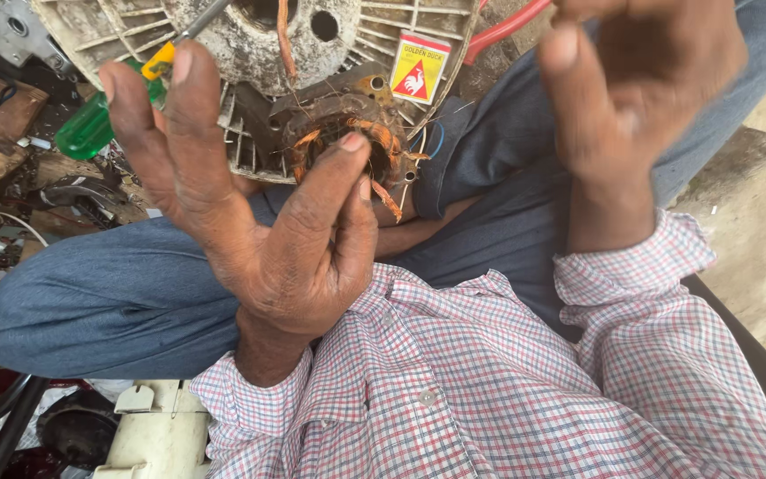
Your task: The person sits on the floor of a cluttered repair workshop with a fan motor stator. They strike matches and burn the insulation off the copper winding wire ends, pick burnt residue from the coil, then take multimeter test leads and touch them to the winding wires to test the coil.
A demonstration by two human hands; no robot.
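My left hand [268, 239] is raised palm towards me over my lap. Its thumb and forefinger clamp a green-handled screwdriver [89, 126] with a yellow collar, the shaft pointing up to the right. Its other fingers curl against the orange-brown copper windings [374, 137] of a dirty white motor housing [250, 40] resting on my knees. My right hand [631, 89] hovers at the upper right, fingers bent, with the tips cut off by the frame's top edge. Nothing shows in it.
A yellow and red sticker [419, 67] sits on the housing, and a red cable [503, 28] runs behind it. Scrap parts and wires [11, 204] litter the floor at left. A white plastic part [157, 435] lies below my knee, and a concrete block [746, 204] stands at right.
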